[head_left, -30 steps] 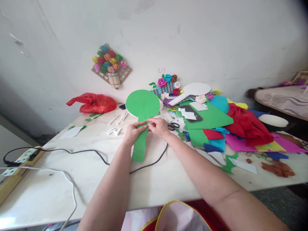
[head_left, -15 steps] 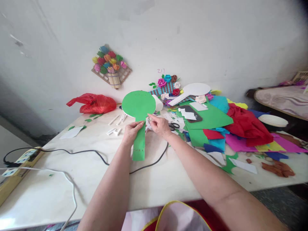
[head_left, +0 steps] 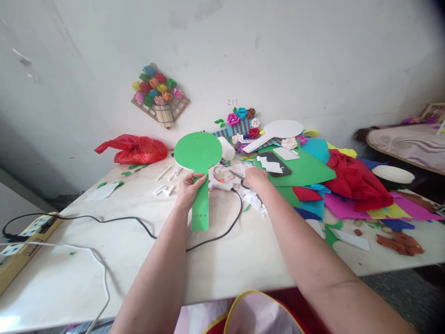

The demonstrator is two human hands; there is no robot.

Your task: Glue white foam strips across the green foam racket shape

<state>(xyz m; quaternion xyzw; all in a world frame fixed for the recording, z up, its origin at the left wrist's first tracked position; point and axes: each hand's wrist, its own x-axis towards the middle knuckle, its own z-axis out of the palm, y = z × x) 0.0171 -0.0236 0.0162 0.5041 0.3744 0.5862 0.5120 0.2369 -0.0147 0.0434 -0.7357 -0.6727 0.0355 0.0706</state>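
Head view: the left hand [head_left: 189, 188] grip pinches the handle of the green paddle-shaped cutout [head_left: 198, 150] at the centre of the worktop [head_left: 139, 260], disc end far. The right hand [head_left: 255, 178] rests over the scissors [head_left: 237, 176], right of the glue gun [head_left: 220, 185]; its grip cannot be determined.

My left hand [head_left: 188, 191] holds green paddle [head_left: 199, 160]. Red bag [head_left: 134, 149] far left. Black cord [head_left: 146, 229] near. Red cloth [head_left: 351, 178] right.
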